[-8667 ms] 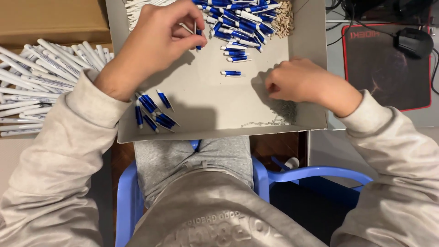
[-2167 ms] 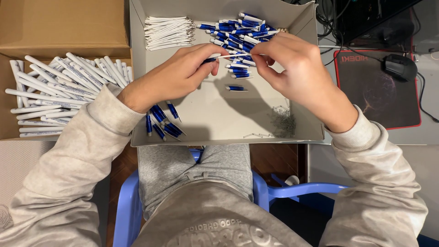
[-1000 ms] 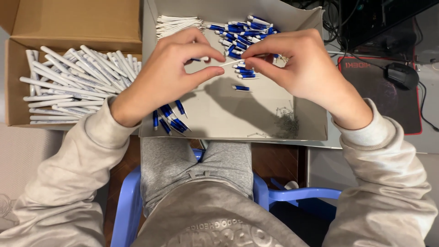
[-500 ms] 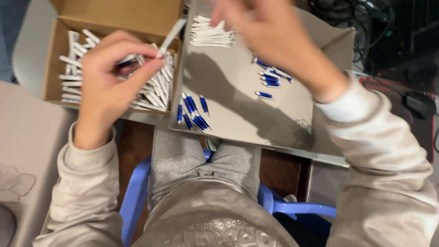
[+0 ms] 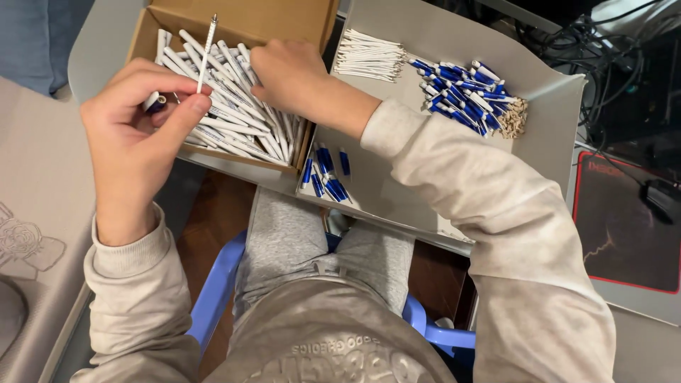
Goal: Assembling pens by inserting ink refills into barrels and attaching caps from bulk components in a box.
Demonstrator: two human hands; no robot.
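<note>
My left hand (image 5: 138, 135) is raised over the left end of a cardboard box (image 5: 234, 14). It pinches a thin white pen refill (image 5: 207, 51) that points upward, and a small blue and white pen part (image 5: 153, 103) sits against its fingers. My right hand (image 5: 291, 71) reaches across into the box. Its curled fingers rest on the heap of white pen barrels (image 5: 234, 120) there, and the fingertips are hidden among them. To the right lies a grey tray (image 5: 425, 177) with a bundle of white refills (image 5: 369, 55), a pile of blue pen parts (image 5: 461, 96) and small springs (image 5: 516, 117).
A few blue clips (image 5: 325, 174) lie at the tray's near left corner. A dark mouse pad (image 5: 628, 223) with a mouse (image 5: 663, 195) and cables sits at the right. A grey surface (image 5: 35, 213) lies at the left. I sit on a blue chair (image 5: 216, 284).
Both hands have moved left from the grey tray to the cardboard box. The left hand still holds the refill; the right hand has dropped into the white barrels.
</note>
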